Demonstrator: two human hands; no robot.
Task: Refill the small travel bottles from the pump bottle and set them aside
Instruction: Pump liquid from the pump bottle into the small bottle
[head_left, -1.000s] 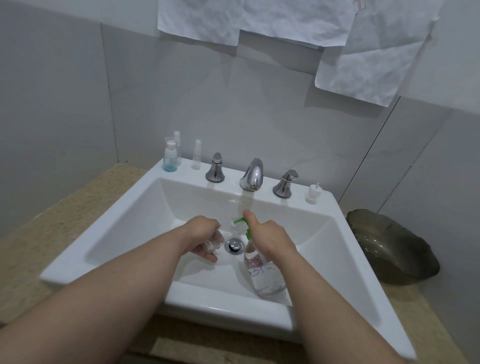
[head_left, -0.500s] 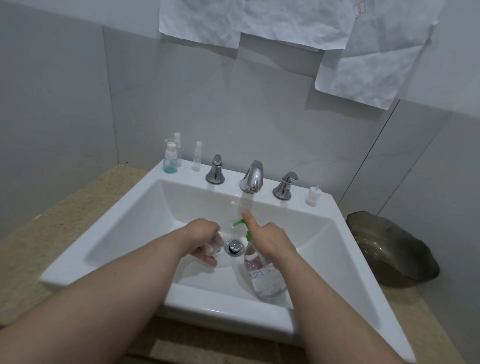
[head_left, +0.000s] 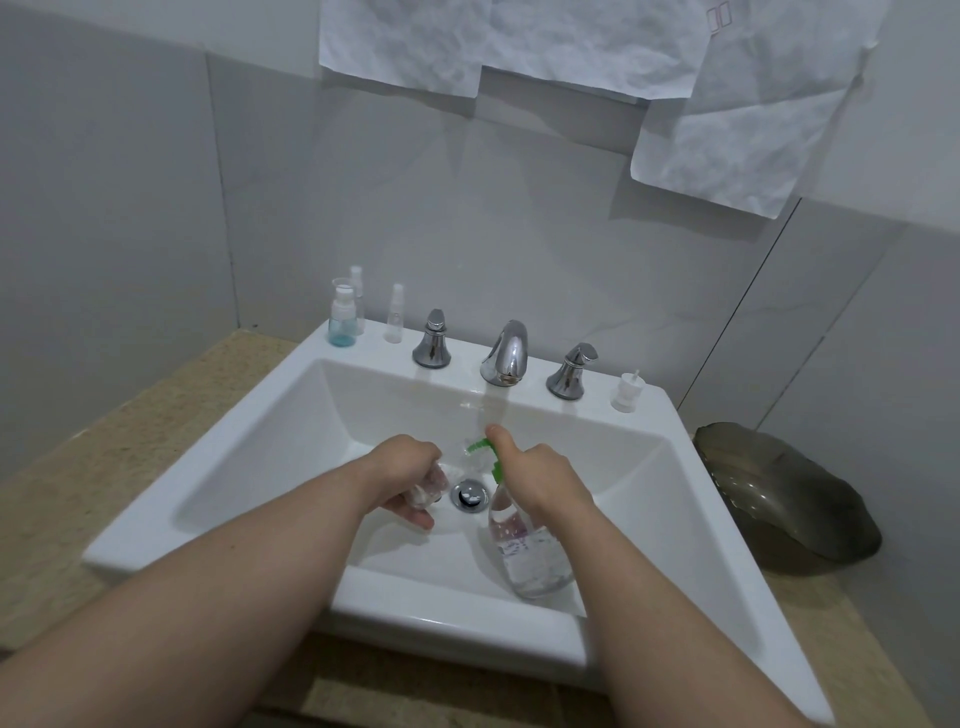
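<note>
A first-person view looks down over a white sink (head_left: 218, 483), with two bare forearms reaching into the basin.

The right hand (head_left: 540, 478) is wrapped around the neck of a clear pump bottle (head_left: 524, 551), which is held tilted above the near side of the basin. The grip is closed on the bottle, and the thumb is laid on top of the green pump head (head_left: 480, 449), whose spout points left. The left hand (head_left: 402, 470) is closed around a small clear travel bottle (head_left: 428, 488), which is held just left of the drain (head_left: 470, 496) with its open end turned toward the spout. The gap between spout and mouth is blurred, so it cannot be told whether they touch.

The step in hand is judged to be pumping liquid into the small bottle. It is best done with the spout lined up directly over the mouth and kept very near it. The pump should be pressed slowly and fully, then allowed to rise before the next press. The small bottle should be kept upright and steady, and both should be kept over the basin so that spills are caught.

Farther out, three other small bottles (head_left: 343, 322) stand on the far left corner of the sink ledge. A loose white pump cap (head_left: 627, 392) stands on the far right of the ledge, beyond the tap (head_left: 506, 353). The sink is set in a speckled tabletop (head_left: 78, 457).
</note>
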